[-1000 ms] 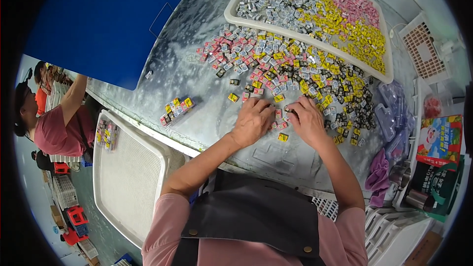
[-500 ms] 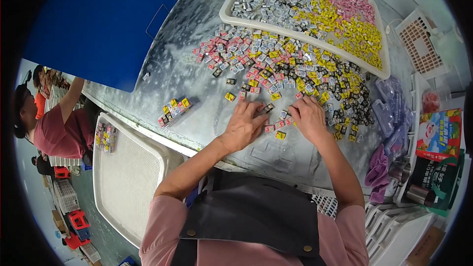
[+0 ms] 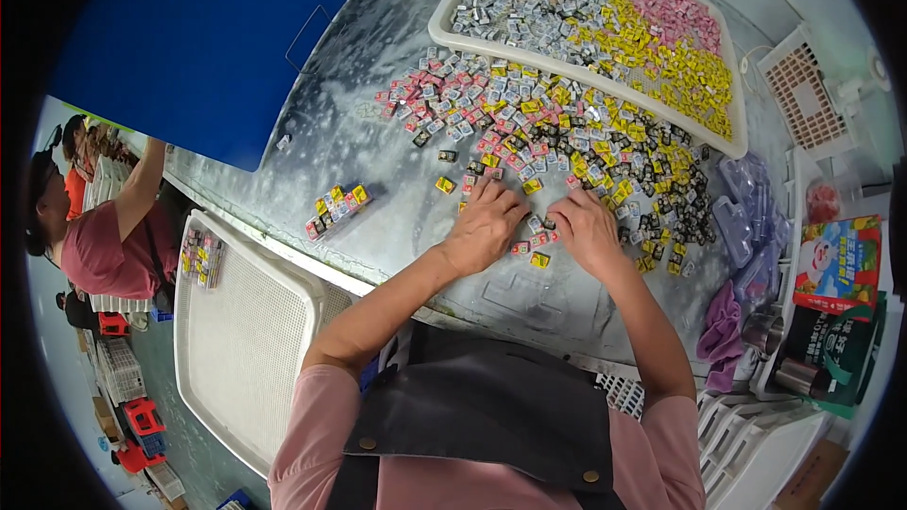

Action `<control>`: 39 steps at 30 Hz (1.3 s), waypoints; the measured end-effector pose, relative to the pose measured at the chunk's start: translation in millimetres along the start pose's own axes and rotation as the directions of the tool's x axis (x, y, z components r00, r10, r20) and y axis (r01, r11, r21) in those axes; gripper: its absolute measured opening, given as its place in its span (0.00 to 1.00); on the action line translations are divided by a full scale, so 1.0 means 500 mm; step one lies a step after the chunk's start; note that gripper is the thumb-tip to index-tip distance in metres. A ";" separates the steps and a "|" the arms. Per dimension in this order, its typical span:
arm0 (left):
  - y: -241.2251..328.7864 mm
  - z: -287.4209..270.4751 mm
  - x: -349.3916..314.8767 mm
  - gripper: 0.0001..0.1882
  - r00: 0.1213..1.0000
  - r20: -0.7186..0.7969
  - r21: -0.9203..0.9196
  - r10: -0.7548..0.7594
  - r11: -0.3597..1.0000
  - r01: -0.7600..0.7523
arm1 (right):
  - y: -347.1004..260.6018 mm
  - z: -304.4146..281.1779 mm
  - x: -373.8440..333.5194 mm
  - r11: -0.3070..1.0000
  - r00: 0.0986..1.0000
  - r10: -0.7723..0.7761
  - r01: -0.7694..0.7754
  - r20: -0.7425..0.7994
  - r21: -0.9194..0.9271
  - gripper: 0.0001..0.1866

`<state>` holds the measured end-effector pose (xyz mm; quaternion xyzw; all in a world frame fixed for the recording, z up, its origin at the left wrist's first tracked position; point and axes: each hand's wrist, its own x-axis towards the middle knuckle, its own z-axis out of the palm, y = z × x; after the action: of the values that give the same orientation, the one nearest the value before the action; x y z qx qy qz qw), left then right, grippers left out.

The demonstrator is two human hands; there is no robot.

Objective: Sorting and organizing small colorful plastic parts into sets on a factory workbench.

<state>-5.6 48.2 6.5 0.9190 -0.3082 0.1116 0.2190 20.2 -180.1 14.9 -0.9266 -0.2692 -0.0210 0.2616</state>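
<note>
Small rectangular printed blocks [image 3: 534, 146] in pink, yellow, black and white lie in a loose spread on the grey tabletop [image 3: 406, 250]. My left hand [image 3: 487, 225] is over a few blocks at the near edge of the spread, fingers bent down and apart, some tips hidden. Facing it, my right hand [image 3: 588, 231] rests at the spread with its thumb apart from the curved fingers. Between the hands sits a short group of blocks [image 3: 537, 227], with a yellow block [image 3: 539, 261] just nearer to me. A packed stack of blocks [image 3: 336, 212] stands left.
A white tray [image 3: 439, 28] heaped with colour-sorted pieces is at the back. Left, another white tray [image 3: 250, 340] holds packed blocks, below a blue panel [image 3: 208, 47]. A co-worker [image 3: 109, 246] is at far left. Clear plastic boxes [image 3: 746, 208] and a purple cloth [image 3: 721, 331] lie right.
My left hand has shifted right and slightly away from me, covering blocks that showed beside it. My right hand has moved slightly left, narrowing the gap. The whole view has also shifted a little.
</note>
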 end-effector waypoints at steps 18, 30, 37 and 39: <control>0.048 0.021 0.009 0.19 0.985 -0.038 0.008 -0.168 0.986 0.169 | -0.024 -0.018 -0.053 0.984 0.984 0.177 -0.177 -0.003 -0.027 0.13; 0.073 0.026 0.005 0.20 0.971 -0.003 0.000 -0.240 0.971 0.240 | -0.006 -0.037 0.004 0.998 0.988 0.012 -0.001 0.153 -0.070 0.16; 0.054 0.027 0.016 0.21 0.980 -0.039 0.056 -0.195 0.979 0.197 | -0.019 -0.027 -0.014 0.994 0.983 0.022 -0.003 0.180 -0.108 0.19; 0.044 0.023 0.015 0.21 0.982 -0.019 0.038 -0.188 0.981 0.189 | -0.024 -0.029 -0.026 0.993 0.985 0.042 -0.022 0.170 -0.115 0.19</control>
<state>-12.5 23.1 6.6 0.9473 -0.2158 0.1036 0.2127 4.6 -184.8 30.7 -0.9425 -0.2742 0.0481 0.1849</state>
